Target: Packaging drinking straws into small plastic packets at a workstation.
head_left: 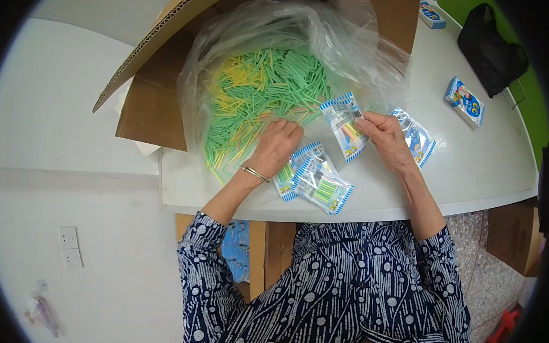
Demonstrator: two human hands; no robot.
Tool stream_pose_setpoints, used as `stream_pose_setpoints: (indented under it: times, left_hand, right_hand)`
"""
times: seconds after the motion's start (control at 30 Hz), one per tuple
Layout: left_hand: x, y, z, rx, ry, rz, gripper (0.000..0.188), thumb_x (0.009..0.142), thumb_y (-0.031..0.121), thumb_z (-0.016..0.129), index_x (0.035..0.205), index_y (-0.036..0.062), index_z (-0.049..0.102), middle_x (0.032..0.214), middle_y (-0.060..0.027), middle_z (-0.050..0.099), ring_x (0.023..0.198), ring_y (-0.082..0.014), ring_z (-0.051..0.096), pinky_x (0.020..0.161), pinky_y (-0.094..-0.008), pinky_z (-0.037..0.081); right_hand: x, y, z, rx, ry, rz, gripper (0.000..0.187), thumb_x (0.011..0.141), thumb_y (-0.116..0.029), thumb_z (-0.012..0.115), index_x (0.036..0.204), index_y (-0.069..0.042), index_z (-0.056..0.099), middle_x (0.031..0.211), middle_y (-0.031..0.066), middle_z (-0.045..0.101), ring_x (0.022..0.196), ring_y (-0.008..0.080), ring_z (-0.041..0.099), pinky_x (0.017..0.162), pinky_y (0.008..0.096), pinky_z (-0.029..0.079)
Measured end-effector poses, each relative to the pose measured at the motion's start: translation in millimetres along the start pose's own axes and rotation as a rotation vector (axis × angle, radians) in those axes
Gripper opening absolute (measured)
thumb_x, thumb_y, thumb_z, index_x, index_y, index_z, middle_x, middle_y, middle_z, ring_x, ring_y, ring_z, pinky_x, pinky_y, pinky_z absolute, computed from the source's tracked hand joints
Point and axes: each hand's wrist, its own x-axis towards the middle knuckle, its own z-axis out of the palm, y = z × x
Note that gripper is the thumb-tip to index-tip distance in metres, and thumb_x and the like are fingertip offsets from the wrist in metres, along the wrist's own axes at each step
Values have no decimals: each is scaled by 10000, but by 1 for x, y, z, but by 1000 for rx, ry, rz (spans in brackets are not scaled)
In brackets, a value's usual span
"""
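A heap of thin green, yellow and a few orange sticks [260,88] lies in a large clear plastic bag [348,37]. At the heap's near edge is my left hand [278,146], fingers curled downward and closed; whatever they pinch is hidden beneath them. My right hand [386,136] grips a small blue-and-white clear packet [340,122] by its right side, thumb on top. Coloured sticks show through that packet's window. Several similar packets [323,187] with green sticks inside overlap on the table between my forearms. One more packet [418,140] lies beyond my right wrist.
A brown cardboard box [155,108] stands open around the bag at the back left. On the white table [446,170], to the right, are a blue-and-white carton [465,101], another small carton [432,16] and a black bag [488,49]. A cardboard box [510,234] sits below the table's right edge.
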Motion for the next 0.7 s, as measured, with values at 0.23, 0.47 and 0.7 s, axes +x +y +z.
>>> stream_pose_setpoints:
  times: [0.23, 0.47, 0.7]
  left_hand:
    - [5, -3, -6, 207, 8, 87, 191, 724, 21, 550, 915, 34, 553, 889, -90, 545, 882, -252, 527, 772, -349, 412]
    - [-12, -28, -36, 284, -38, 44, 149, 714, 46, 537, 862, 37, 550, 859, -93, 541, 890, -250, 541, 793, -358, 431]
    - [-21, -32, -14, 276, -16, 18, 253, 685, 14, 597, 932, 16, 547, 912, -110, 573, 924, -283, 554, 814, -384, 454]
  right_hand:
    - [-1, 1, 1, 25, 26, -11, 292, 908, -211, 601, 1078, 23, 646, 901, 0, 648, 801, 38, 524, 701, 192, 402]
    - [0, -3, -4, 16, -6, 21, 303, 906, -210, 605, 1102, 17, 644, 916, 9, 665, 832, 49, 549, 769, 209, 430]
    - [0, -2, 1, 2, 2, -6, 289, 911, -207, 597, 1073, 28, 645, 905, 3, 648, 813, 37, 534, 697, 193, 411]
